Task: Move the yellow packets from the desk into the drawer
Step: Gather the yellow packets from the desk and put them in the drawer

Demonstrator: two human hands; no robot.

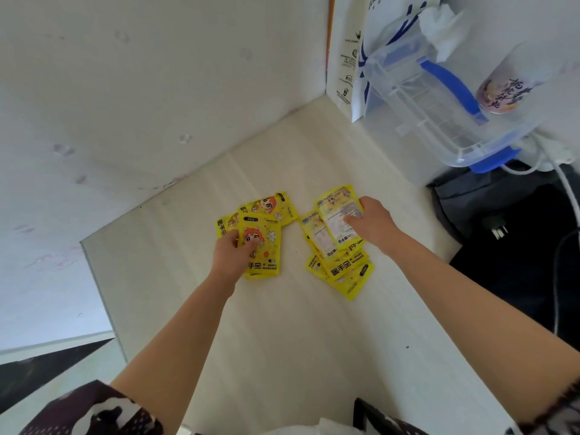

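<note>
Two heaps of yellow hand-warmer packets lie on the pale desk (282,324). The left heap (270,211) shows cartoon fronts. My left hand (232,252) grips the top packet of that heap (263,262), thumb over its printed face. The right heap (345,268) holds several overlapping packets. My right hand (373,221) pinches one packet (335,215) by its edge, printed back up, above the right heap. No drawer is in view.
White walls close off the desk at the back and left. A clear plastic container with blue handle (439,98) and a paper bag (348,58) stand at the back right. Dark bag, white cables and a plug (499,230) lie at the right.
</note>
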